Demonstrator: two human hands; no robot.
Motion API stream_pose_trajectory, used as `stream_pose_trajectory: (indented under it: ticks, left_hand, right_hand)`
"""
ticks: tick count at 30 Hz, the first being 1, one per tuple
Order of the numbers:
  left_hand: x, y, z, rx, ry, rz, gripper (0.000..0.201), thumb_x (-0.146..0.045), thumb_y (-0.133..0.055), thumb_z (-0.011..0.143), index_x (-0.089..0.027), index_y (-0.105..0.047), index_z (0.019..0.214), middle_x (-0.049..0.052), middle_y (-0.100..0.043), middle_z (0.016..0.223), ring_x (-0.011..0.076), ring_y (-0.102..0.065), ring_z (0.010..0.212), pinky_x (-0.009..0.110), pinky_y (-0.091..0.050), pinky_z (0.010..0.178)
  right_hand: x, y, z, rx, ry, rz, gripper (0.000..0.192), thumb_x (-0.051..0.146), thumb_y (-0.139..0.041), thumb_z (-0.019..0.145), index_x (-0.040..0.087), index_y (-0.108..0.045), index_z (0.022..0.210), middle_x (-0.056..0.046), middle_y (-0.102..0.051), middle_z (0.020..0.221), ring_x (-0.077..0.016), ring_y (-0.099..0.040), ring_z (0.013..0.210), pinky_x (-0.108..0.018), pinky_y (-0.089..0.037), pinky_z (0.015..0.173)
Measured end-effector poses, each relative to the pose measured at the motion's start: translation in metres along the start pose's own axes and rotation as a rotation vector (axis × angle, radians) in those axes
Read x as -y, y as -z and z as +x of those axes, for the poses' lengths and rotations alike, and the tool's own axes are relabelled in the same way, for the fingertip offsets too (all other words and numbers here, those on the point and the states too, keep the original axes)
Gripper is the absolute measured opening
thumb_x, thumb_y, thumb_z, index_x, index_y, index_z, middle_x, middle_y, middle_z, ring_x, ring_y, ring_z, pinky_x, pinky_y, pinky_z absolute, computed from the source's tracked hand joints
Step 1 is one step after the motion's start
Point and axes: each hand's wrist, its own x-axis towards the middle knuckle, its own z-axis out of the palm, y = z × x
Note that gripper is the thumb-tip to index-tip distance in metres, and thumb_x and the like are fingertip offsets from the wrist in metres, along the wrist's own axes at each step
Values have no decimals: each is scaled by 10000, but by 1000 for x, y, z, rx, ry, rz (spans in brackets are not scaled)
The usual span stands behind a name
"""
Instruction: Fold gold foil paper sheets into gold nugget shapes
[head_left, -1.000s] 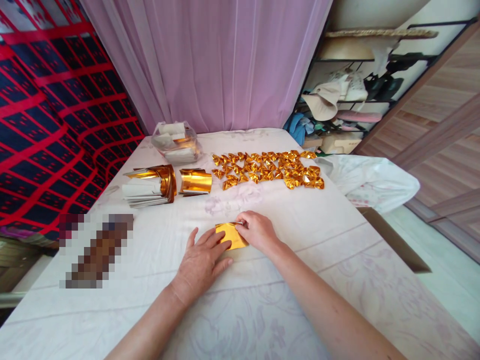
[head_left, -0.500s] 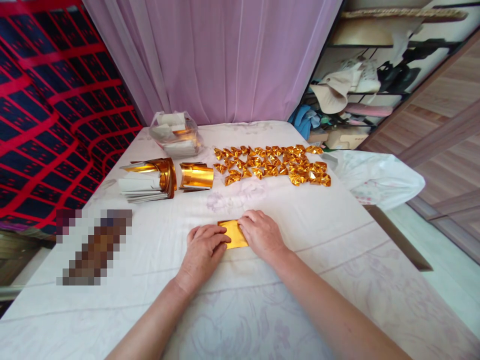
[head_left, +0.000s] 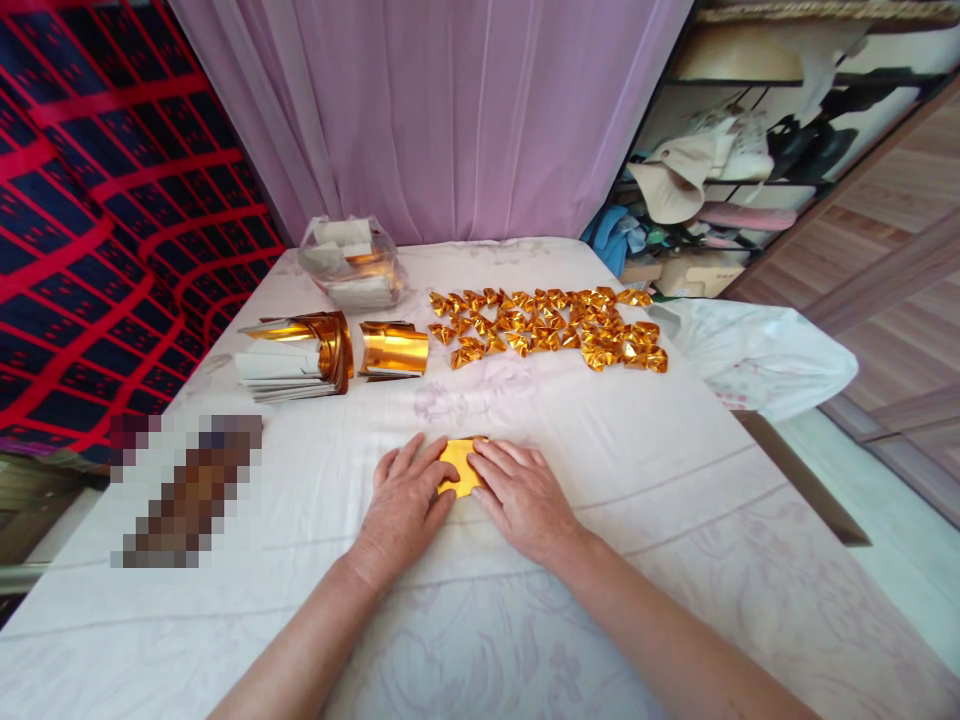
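A small piece of gold foil paper [head_left: 460,468] lies flat on the table, folded, its edges partly covered by my fingers. My left hand [head_left: 405,500] rests on its left side with the fingers spread. Over its right side lies my right hand [head_left: 525,500], fingers stretched out and pressing down flat. Beyond my hands, several folded gold foil pieces [head_left: 551,325] stand in rows. To their left are a curled stack of gold foil sheets [head_left: 394,352] and a larger bundle of foil sheets [head_left: 292,358] with pale backs.
A clear plastic bag [head_left: 351,265] with more sheets sits at the back left. A blurred-out object [head_left: 187,500] lies at the left of the table [head_left: 337,630]. A white plastic bag [head_left: 772,355] is by the right edge. A purple curtain [head_left: 450,120] hangs behind.
My right hand has flattened out and come down over the right part of the foil paper. My left fingers have spread a little more. The view has shifted slightly.
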Motion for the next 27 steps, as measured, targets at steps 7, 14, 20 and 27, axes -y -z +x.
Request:
stream_pose_trajectory:
  ticks: [7,14,20,27]
  left_hand:
    - [1,-1,0,-2,-3,-8,166,-215,-549,884,-266,-624,1023,23,-516,1451,312,-302,1423,572,-268,1091]
    - [2,-1,-2,2,6,-11,173,-216,-546,885,-272,-621,1031,6,-514,1454,316,-287,1428,579,-241,1111]
    - [4,-1,-2,10,17,-32,164,-217,-563,866,-270,-614,1012,2,-513,1456,326,-289,1428,594,-232,1113]
    - [3,-2,-1,3,31,-39,157,-224,-579,863,-271,-616,1008,-3,-520,1450,323,-299,1426,594,-223,1117]
  right_hand:
    - [2,0,3,11,-71,-22,328,304,-523,937,215,-598,1244,-96,-501,1441,-271,-463,1255,-431,-369,970]
    - [1,-3,2,-25,-87,-17,358,308,-541,920,205,-587,1260,-84,-527,1421,-271,-454,1255,-422,-346,975]
    - [-2,-2,0,-17,-83,13,362,297,-541,911,224,-589,1262,-75,-519,1432,-267,-441,1272,-428,-339,982]
    - [7,-5,1,-58,-126,28,422,386,-620,847,197,-597,1224,-114,-529,1407,-305,-440,1255,-455,-337,972]
